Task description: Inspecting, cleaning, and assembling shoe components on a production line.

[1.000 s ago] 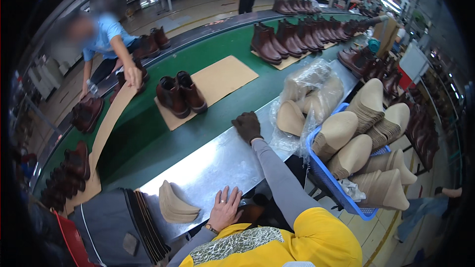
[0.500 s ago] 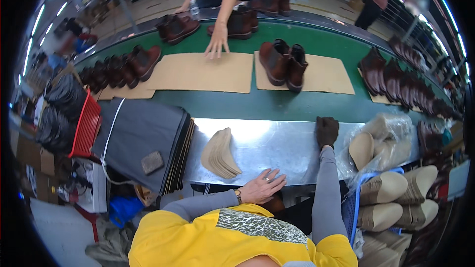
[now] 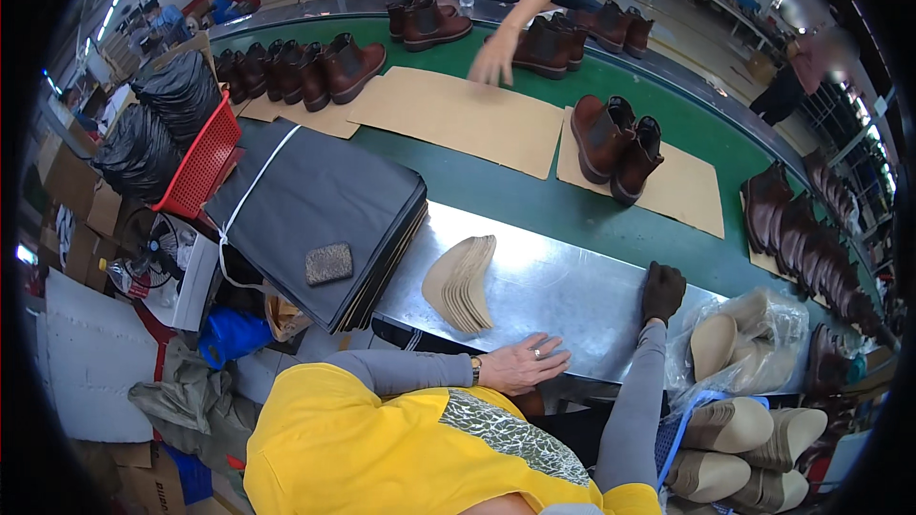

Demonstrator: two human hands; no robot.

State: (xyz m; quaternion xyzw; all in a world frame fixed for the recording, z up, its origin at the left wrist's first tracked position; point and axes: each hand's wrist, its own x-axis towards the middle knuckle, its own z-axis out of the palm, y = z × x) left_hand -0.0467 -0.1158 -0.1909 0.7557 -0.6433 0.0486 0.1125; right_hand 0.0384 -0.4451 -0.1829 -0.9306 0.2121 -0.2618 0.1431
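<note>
My bare left hand [image 3: 523,363], with a ring and a watch, lies at the near edge of the shiny metal tabletop [image 3: 558,291], fingers stretched out and holding nothing. Farther right, my right hand [image 3: 662,292] in a dark glove rests on the metal as a fist; nothing shows in it. A fanned stack of beige curved insole-like pieces [image 3: 460,284] lies left of centre, beyond my left hand and apart from it. Across from me, a pair of brown ankle boots [image 3: 611,148] stands on a cardboard sheet [image 3: 692,193].
A stack of black sheets [image 3: 315,195] bears a grey block [image 3: 329,264]. Beside it is a red basket [image 3: 200,167]. Beige pieces fill a plastic bag [image 3: 739,339] and a blue crate [image 3: 673,434] at right. A co-worker's hand [image 3: 494,59] hovers over another cardboard sheet [image 3: 458,114].
The whole view has turned and tilted, shifting the scene in the picture. The co-worker's spread hand is now blurred over the cardboard. My hands keep their places on the metal.
</note>
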